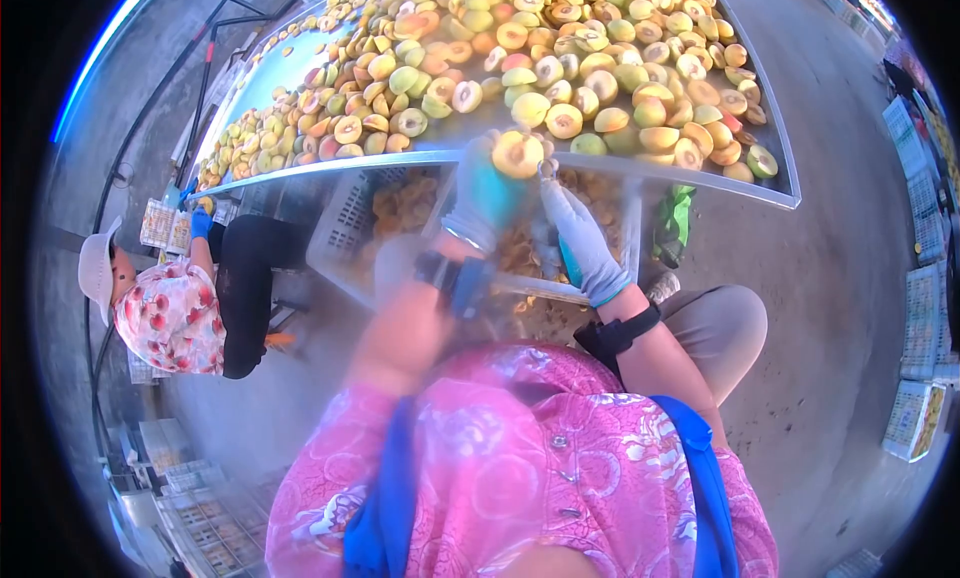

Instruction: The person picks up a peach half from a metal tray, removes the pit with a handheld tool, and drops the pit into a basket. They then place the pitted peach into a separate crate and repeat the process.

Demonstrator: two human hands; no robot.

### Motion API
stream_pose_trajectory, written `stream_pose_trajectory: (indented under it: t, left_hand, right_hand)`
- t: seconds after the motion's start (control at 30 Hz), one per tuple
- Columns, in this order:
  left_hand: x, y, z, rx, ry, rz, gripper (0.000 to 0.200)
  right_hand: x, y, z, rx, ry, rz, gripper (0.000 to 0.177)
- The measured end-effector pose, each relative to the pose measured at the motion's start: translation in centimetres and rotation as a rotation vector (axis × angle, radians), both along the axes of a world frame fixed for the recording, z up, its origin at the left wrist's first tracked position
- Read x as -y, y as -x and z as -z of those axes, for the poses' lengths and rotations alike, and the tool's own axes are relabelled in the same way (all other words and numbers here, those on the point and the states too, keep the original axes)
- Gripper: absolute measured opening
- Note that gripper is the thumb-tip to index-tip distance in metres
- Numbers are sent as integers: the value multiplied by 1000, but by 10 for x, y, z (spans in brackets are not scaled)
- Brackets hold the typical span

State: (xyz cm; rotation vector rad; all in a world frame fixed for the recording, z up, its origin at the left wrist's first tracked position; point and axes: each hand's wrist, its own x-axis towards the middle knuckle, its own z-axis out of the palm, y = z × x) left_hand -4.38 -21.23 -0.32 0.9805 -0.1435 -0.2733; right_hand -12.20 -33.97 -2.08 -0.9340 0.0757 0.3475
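Note:
My left hand, in a white and teal glove blurred by motion, holds a halved yellow peach with its cut face toward me. Close beside the fruit, my right hand has its gloved fingers closed on a small metal pitting tool, whose tip is hard to make out. Both hands are at the near rim of a metal-edged table. Heaped on that table are many peach halves, some cut side up.
Below the table edge stand white plastic crates with peach pieces inside. A green bag lies right of them. Another person sits at the left, wearing blue gloves. Stacked crates line the right side.

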Motion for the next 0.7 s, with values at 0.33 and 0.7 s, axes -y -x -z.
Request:
stream_pose_trajectory:
  t: [0.33,0.7]
  left_hand:
    - [-7,20,-1,-257,265,16,35]
    - [-13,11,41,-136,100,-55,35]
  right_hand:
    - [-1,-6,1,-11,110,11,31]
    - [0,-5,6,6,189,-65,35]
